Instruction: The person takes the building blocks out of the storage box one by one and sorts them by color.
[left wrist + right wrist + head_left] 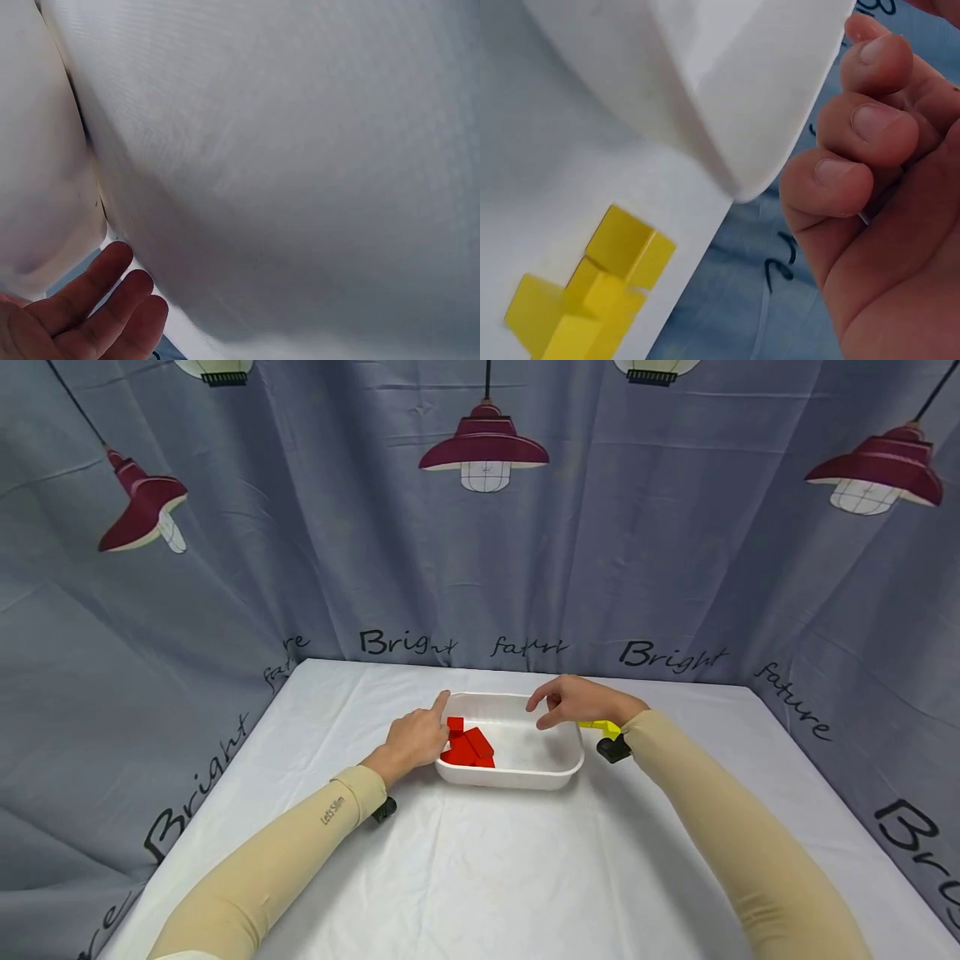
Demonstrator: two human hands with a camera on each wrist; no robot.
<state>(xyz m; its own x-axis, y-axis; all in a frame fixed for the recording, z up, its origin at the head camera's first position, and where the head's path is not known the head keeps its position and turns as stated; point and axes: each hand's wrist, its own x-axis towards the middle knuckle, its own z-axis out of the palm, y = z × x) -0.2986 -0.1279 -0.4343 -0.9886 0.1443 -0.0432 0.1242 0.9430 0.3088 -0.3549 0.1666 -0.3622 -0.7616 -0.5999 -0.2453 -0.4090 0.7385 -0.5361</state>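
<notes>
Nearest to my feed, the two beige sleeves (pixel 277 852) reach in from the near side of the white table (pixel 465 893). They lead to a white tray (pixel 510 780) set near the table's far edge, about midway along it. Red blocks (pixel 477 743) lie bunched at the tray's left end; yellow blocks (pixel 622 240) stand on the table just beyond its right end, toward the table's right edge.

My left hand (pixel 411 739) is at the tray's left rim, its visible fingers loosely extended — whether the thumb pinches the rim I can't tell. My right hand (pixel 581 697) hangs over the tray's far right corner, thumb and index parted, the other fingers softly curled, nothing held.

I judge the step as steadying with the left while the right works. To do it well, I'd keep left pressure light so the tray doesn't slide toward the far edge, hold the right knuckles clear of the rim, and lift the right wrist — it passes close to the yellow blocks and could knock them.
</notes>
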